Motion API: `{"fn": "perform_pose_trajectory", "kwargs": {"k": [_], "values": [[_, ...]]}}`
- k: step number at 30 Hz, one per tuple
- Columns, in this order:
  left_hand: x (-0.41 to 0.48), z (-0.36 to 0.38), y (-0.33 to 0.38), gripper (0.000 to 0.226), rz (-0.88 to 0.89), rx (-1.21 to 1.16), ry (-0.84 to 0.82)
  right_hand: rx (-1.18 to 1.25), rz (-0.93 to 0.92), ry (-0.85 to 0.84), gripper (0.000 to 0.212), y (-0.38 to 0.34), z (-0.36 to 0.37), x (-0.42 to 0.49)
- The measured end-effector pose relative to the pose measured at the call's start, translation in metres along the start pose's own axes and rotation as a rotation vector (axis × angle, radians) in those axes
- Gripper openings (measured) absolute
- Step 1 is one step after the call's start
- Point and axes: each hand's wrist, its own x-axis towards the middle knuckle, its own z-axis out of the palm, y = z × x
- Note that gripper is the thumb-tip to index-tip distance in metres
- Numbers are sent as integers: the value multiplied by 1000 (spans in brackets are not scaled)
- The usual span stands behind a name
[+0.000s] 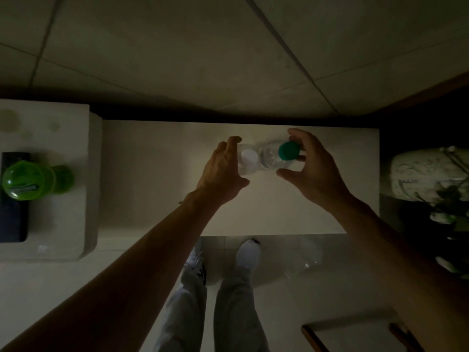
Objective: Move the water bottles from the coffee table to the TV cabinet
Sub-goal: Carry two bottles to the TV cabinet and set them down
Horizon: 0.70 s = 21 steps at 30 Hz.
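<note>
My left grip [223, 171] wraps the white-capped bottle [248, 160], my right grip [314, 168] the green-capped bottle [274, 157] at its 3 o'clock, both on a table [152, 179]; pickup or delivery, I can't tell.

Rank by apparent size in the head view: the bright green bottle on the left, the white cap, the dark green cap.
1. Bright green bottle, clearly largest.
2. Dark green cap and white cap: nearly alike; the green may be nearer the camera, so I leave them unranked.
</note>
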Motion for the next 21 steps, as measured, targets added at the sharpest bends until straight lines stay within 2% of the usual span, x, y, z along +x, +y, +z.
{"fn": "perform_pose_trajectory", "kwargs": {"k": [5,10,14,21], "values": [[-26,-29,12,83,11,17,7,-23,49,10,76,-26,-24,-22],[-57,-73,24,48,40,62,-19,-73,74,19,61,-65,-50,-52],[-90,-117,44,26,111,214,-54,-93,83,28,49,-104,-77,-78],[-163,-189,82,28,229,450,-100,-244,85,-11,33,-178,-123,-129]]}}
